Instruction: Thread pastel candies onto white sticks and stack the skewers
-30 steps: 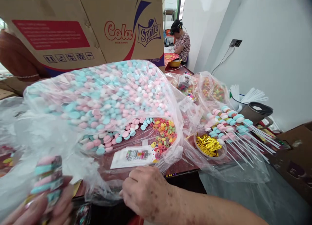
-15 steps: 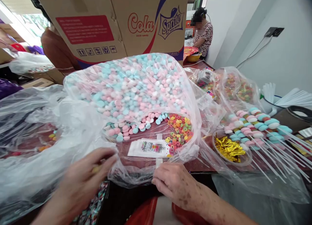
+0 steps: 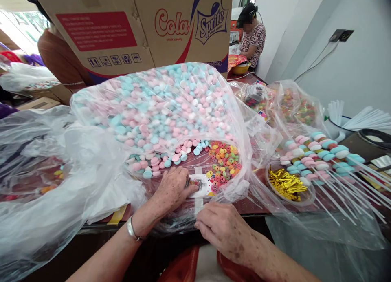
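My left hand [image 3: 172, 188], with a metal bangle at the wrist, lies over a small stack of printed white packets [image 3: 201, 187]. Its thumb and fingers close on the packets' left part, covering most of it. My right hand [image 3: 221, 227] is closed at the table's front edge, fingers curled under; whatever it holds is hidden. A white strip [image 3: 198, 204] runs from under the packets towards it. Behind the packets, pink, white and blue candies [image 3: 155, 161] spill from a big clear bag [image 3: 171, 102]. Colourful ring gummies [image 3: 224, 161] lie to the right.
Right of the bag, a clear bowl [image 3: 287, 184] holds gold twist ties. Candy skewers [image 3: 324, 157] with white sticks lie beside it. A printed carton [image 3: 183, 29] stands behind. Crumpled plastic [image 3: 70, 168] spreads at left. Other people [image 3: 253, 37] sit farther back.
My left hand has moved right and forward from the crumpled plastic onto the printed packets. The right hand stays at the table edge. The view has shifted slightly.
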The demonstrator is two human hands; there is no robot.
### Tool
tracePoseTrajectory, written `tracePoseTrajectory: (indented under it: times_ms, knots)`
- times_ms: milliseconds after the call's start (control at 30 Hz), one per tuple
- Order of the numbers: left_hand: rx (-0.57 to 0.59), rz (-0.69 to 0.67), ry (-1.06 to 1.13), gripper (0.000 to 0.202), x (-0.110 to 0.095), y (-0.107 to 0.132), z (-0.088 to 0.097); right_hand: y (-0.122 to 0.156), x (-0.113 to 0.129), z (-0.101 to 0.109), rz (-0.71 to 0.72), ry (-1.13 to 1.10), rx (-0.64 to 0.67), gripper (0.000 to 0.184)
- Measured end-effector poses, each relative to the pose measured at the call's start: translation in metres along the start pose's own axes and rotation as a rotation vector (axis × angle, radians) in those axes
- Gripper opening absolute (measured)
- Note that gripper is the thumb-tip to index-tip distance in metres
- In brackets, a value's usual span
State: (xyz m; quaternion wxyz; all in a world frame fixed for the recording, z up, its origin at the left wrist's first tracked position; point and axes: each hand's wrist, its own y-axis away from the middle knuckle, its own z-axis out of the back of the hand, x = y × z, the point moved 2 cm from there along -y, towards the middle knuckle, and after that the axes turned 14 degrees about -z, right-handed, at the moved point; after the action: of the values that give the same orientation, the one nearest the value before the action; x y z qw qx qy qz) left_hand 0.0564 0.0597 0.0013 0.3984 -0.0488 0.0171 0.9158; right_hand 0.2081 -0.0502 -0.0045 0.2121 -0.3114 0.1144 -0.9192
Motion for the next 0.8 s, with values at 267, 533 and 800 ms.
tracePoseTrajectory:
  times_ms: [267,533,800]
  knots:
    - [-0.081,-0.065,0.117,0.019,0.007,-0.002,0.001,-0.002,-0.004,0.011,-0.045,-0.079,-0.031,0.025]
    - [-0.269,-0.095,0.21,0.022,0.01,-0.014,0.044,-0.022,-0.051,0.04,-0.623,-0.415,-0.483,0.037]
    - [-0.384,-0.257,0.309,0.01,-0.023,-0.023,0.047,-0.025,-0.063,0.042,-0.771,-0.892,-0.21,0.023]
